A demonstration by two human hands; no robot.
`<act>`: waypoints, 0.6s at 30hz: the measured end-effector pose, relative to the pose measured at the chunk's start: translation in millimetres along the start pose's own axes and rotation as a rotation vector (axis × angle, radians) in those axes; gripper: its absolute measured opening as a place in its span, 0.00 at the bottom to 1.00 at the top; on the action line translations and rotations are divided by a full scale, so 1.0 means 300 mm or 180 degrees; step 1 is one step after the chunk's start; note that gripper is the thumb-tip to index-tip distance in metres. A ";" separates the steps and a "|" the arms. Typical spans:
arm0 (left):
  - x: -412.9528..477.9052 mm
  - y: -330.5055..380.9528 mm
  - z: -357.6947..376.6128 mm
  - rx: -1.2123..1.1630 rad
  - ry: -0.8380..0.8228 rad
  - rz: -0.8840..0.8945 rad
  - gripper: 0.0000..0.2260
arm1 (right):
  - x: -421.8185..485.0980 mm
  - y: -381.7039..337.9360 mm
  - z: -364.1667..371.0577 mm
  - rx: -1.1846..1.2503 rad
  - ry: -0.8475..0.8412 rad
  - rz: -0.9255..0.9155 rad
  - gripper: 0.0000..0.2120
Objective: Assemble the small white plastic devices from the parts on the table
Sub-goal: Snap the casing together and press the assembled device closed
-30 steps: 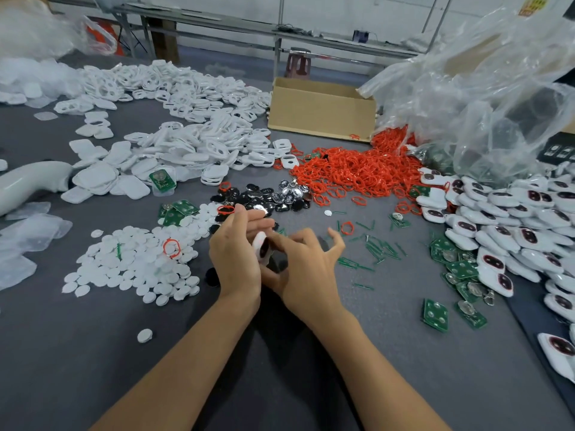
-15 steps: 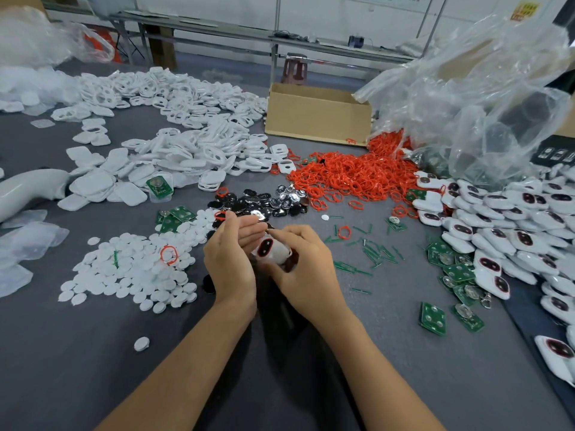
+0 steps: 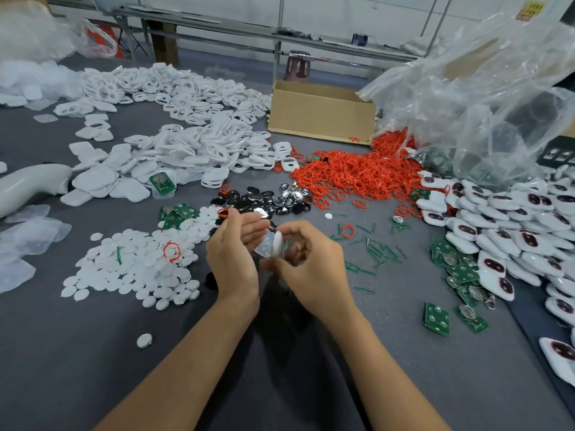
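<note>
Both hands meet over the middle of the grey table. My right hand (image 3: 311,262) pinches a small white plastic shell (image 3: 276,244), which stands on edge between the two hands. My left hand (image 3: 233,253) holds a clear, dimpled membrane piece (image 3: 264,245) flat against the shell, its fingers mostly straight. The shell's inner face is hidden. Around lie white round caps (image 3: 130,269), white shells (image 3: 193,144), red rings (image 3: 351,175), black and silver pads (image 3: 267,199), green circuit boards (image 3: 460,269) and assembled white devices (image 3: 513,225).
A cardboard box (image 3: 320,116) stands at the back, and a large clear plastic bag (image 3: 485,98) at the back right. Thin green strips (image 3: 373,253) are scattered right of my hands. A white tube (image 3: 28,185) and clear membranes (image 3: 28,237) lie at the left.
The white shell has turned from showing its dark windows to standing on edge. A clear membrane piece now shows against it under my left fingers. Both hands stayed in place.
</note>
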State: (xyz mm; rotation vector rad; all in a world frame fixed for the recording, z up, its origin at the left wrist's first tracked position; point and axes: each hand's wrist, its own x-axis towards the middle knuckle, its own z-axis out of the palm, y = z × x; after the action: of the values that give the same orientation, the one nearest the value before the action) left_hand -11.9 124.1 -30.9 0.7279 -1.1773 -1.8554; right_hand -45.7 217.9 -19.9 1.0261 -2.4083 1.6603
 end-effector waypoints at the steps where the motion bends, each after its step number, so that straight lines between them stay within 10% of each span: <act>1: 0.000 0.000 0.000 -0.0017 0.0000 -0.0010 0.19 | 0.002 -0.006 -0.001 0.0018 0.0175 -0.0045 0.19; 8: -0.005 0.000 -0.003 0.0022 0.0017 0.0027 0.20 | -0.040 0.028 0.016 -0.1369 -0.0257 -0.0232 0.17; 14: -0.002 0.003 -0.006 -0.0045 0.0001 -0.0016 0.20 | -0.027 -0.003 0.010 -0.0856 0.0672 -0.0398 0.18; 18: -0.006 0.000 -0.008 -0.0010 0.0024 0.0025 0.20 | -0.041 0.006 0.029 -0.1448 -0.0064 -0.0404 0.16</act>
State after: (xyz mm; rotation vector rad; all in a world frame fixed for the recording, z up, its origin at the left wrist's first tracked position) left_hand -9.0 124.6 -31.9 0.7269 -1.1705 -1.8464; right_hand -34.3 216.8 -29.8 1.0840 -2.4980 0.9959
